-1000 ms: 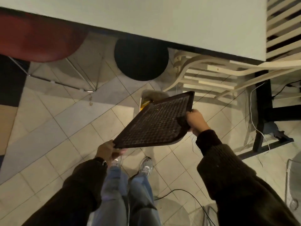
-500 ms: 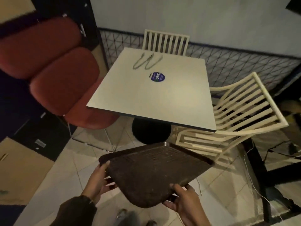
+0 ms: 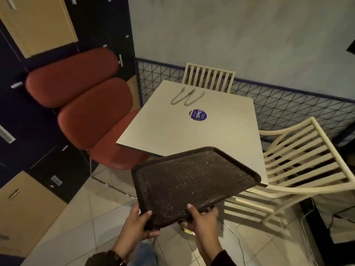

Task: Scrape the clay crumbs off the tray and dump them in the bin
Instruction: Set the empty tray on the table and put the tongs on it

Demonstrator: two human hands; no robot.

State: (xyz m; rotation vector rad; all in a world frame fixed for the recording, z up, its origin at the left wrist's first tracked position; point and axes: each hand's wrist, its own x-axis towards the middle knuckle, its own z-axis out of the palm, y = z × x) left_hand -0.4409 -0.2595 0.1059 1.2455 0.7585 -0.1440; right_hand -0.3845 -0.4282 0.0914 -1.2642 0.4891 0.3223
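Currently both hands grip the near corner of the tray (image 3: 194, 181), low centre of frame. Left hand (image 3: 137, 224) sits at the tray's lower-left edge: thumb on top of the rim, fingers curled underneath, wrist angled up from the bottom of frame. Right hand (image 3: 201, 220) clamps the near edge just right of it: thumb pressed on the top surface, fingers wrapped under. The two hands are close together, not touching. Dark sleeves show at the bottom edge.

Tray is dark brown, textured grid surface, held face up and roughly level, rotated so one corner points toward the person. Pale specks are scattered on the surface, mostly toward the far and near right areas; can't tell what they are. Its far edge overlaps the near edge of the white table (image 3: 172, 129) in the picture; contact can't be judged.

On the table, upper centre: two metal tongs (image 3: 185, 96) side by side, and a round purple sticker (image 3: 197, 115) just below them. Red padded chair (image 3: 86, 104) at left of the table, cream slatted chair (image 3: 299, 169) at right, another cream chair (image 3: 208, 76) behind the far edge. Tiled floor (image 3: 82, 223) below.
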